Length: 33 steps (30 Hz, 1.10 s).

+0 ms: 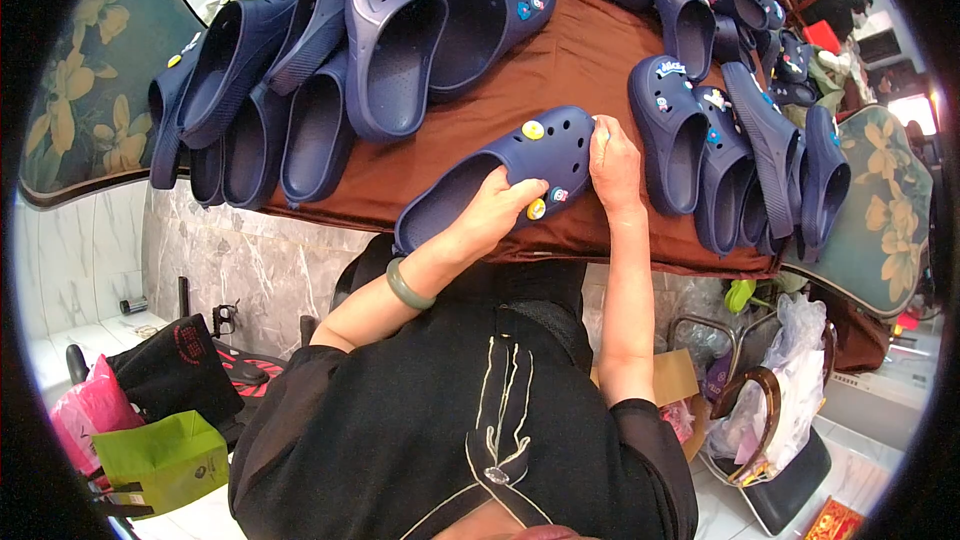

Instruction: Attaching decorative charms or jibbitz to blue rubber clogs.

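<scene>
A: Where is the navy clog (pixel 525 153)?
B: Over the near edge of the brown cloth (pixel 590 40), toe pointing up and right.
A: And the left hand (pixel 493 214)?
B: It holds the clog, fingers in the foot hole, thumb across the upper beside the charms (pixel 536 209). The forearm slants up from the lower left, a pale green bangle (pixel 410 286) at the wrist.
A: The right hand (pixel 615 170)?
B: Upright at the toe, fingers bent; whether they close on something small cannot be told. Its forearm rises nearly straight.
A: Any writing?
B: Pale lettering on a charm (pixel 670 67) of a clog to the right; red print on the black bag (pixel 175 368), lower left; small marks on the green bag (pixel 162 462).
</scene>
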Each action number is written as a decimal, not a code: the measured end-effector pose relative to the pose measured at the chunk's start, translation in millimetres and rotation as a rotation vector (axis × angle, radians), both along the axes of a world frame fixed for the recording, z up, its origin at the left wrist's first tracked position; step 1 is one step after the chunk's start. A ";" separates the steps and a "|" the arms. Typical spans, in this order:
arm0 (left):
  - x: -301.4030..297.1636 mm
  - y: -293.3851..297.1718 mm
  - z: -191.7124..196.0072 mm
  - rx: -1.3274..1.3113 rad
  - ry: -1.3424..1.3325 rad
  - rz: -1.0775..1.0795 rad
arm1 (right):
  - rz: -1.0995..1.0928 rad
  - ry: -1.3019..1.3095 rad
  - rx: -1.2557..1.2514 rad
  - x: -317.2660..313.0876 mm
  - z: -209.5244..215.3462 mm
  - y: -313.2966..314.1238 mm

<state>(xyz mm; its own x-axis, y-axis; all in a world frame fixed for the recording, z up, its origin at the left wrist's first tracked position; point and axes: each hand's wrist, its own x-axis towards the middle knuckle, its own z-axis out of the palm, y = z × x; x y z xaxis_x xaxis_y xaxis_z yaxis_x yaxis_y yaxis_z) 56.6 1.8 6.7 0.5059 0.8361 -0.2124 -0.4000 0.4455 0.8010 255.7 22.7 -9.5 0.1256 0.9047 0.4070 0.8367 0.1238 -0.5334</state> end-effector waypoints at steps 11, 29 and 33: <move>-0.9 -3.6 -3.9 0.007 -0.024 -0.012 | -0.091 0.596 0.048 1.8 -29.7 -2.1; -14.3 -5.0 -0.3 0.026 0.044 0.260 | 0.081 0.270 0.094 -2.3 -21.5 -5.8; -16.8 -4.7 -6.2 0.147 0.094 0.233 | 0.129 0.298 0.087 -9.0 -18.1 -5.7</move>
